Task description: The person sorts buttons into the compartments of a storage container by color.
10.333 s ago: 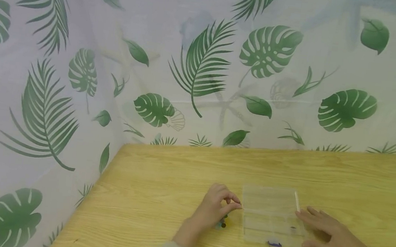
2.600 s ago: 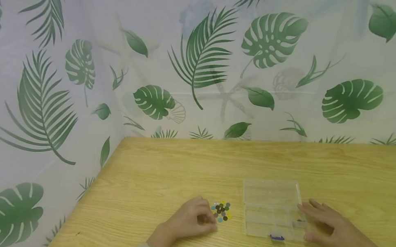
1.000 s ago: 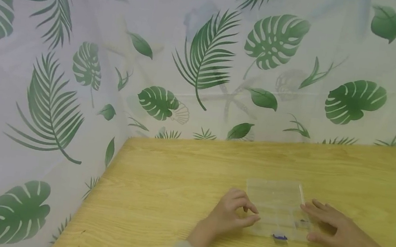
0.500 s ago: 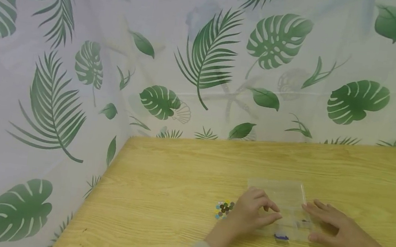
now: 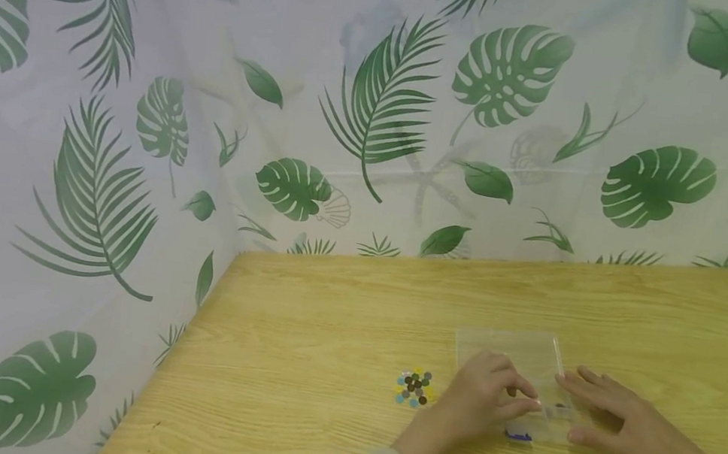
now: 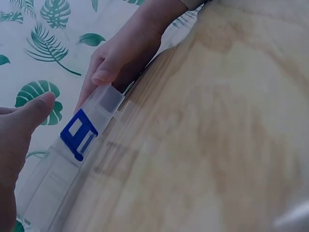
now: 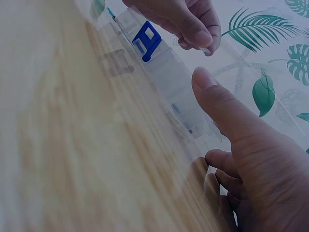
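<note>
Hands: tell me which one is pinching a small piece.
The left hand, the one above the transparent box, pinches a small pale piece. The right hand lies spread at the box's right end, pinching nothing.

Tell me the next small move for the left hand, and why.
Probably lower the left hand and release its small pale piece into the clear box: the piece is pinched over the compartments and the lid lies open.

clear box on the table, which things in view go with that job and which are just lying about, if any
Likely part of the job:
open clear box with blue latch
small coloured discs
pale piece pinched by left hand
right hand at the box's side

Seemingly just surroundings:
table
leaf-print sheet
</note>
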`<state>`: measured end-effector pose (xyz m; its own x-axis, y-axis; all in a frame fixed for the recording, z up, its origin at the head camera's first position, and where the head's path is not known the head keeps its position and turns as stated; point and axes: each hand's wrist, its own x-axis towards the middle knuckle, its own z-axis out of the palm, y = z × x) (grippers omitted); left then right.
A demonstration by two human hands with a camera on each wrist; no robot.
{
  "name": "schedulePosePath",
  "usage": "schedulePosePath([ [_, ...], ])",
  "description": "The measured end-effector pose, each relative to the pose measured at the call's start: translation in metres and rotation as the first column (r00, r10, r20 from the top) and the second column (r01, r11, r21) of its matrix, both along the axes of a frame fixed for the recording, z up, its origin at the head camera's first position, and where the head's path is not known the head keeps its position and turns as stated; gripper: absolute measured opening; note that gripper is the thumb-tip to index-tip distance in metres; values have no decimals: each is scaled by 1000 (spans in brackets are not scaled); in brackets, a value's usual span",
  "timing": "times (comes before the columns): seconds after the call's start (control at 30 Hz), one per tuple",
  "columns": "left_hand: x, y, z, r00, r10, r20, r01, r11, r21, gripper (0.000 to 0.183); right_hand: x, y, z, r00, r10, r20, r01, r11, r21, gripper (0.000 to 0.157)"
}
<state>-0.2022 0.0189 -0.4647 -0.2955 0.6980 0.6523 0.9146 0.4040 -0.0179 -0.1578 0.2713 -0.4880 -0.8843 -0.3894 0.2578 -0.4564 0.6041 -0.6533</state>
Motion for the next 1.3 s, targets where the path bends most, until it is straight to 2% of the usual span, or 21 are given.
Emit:
schedulePosePath([
  [0.17,4,8,3,999,33,-15,-34,998,-48,20,0,1,0,1000,13,20,-12,1000,-18,63],
  [0.3,7,15,3,999,50,2,-50,996,-69,19,1,1,-1,999,15,33,-15,1000,-18,64],
  [0.6,11,24,-1,996,80,37,-77,994,-83,19,1,-1,0,1000,16,10,-16,1000,-21,65],
  [0.8,11,26,-3,996,87,29,-84,993,-81,20,1,0,1,1000,23,14,-22,999,-34,65],
  [1.13,9,18,-3,998,61,25,-59,997,-57,17,3,2,-2,1000,17,9,-17,1000,-9,65],
  [1.3,8,7,-2,994,36,106,-30,998,-57,18,1,0,0,999,26,28,-25,999,-26,64],
])
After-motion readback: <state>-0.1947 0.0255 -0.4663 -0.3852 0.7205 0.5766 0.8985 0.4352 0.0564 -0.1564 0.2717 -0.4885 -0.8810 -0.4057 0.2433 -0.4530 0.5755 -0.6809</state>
